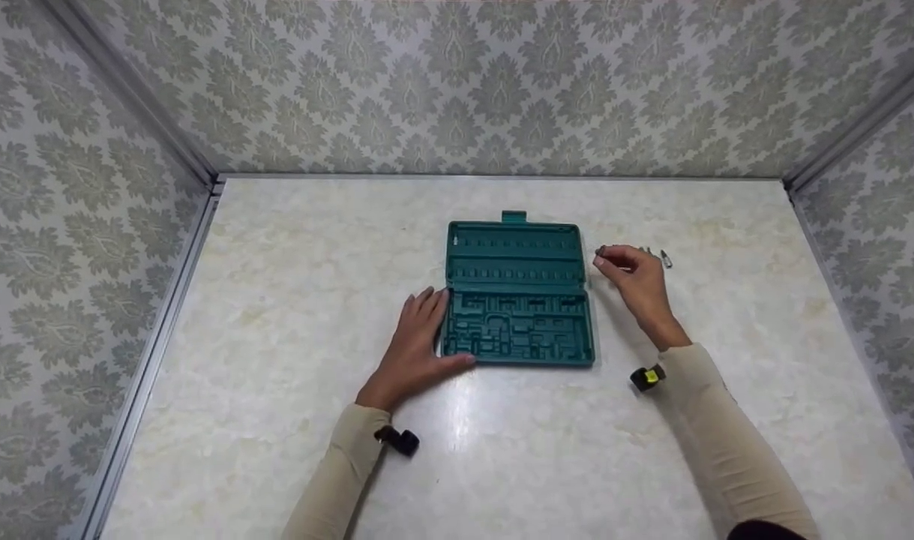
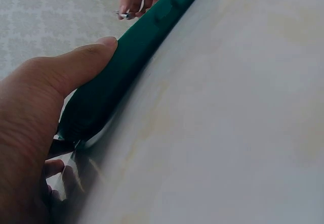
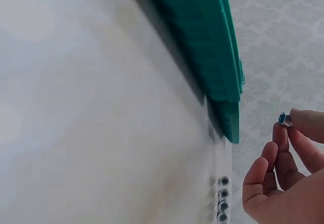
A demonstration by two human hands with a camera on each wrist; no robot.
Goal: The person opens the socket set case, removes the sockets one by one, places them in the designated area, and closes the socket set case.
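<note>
An open green plastic tool case (image 1: 518, 361) lies on the table, its lid half at the back and its moulded tray half in front. My left hand (image 1: 421, 341) rests against the tray's left side, fingers extended along it and thumb on the front edge. In the left wrist view that thumb (image 2: 86, 64) lies straight on the rim. To the right of the lid, my right hand (image 1: 636, 281) pinches a small silver socket (image 3: 285, 119) between thumb and index finger. One small metal piece (image 1: 456, 241) sits in the lid's left end.
Several silver sockets (image 3: 223, 193) stand in a row on the table, partly hidden behind my right hand in the head view; one metal piece (image 1: 666, 259) shows beside it. Patterned walls (image 1: 457, 90) enclose the pale table (image 1: 292, 300) at the back and sides.
</note>
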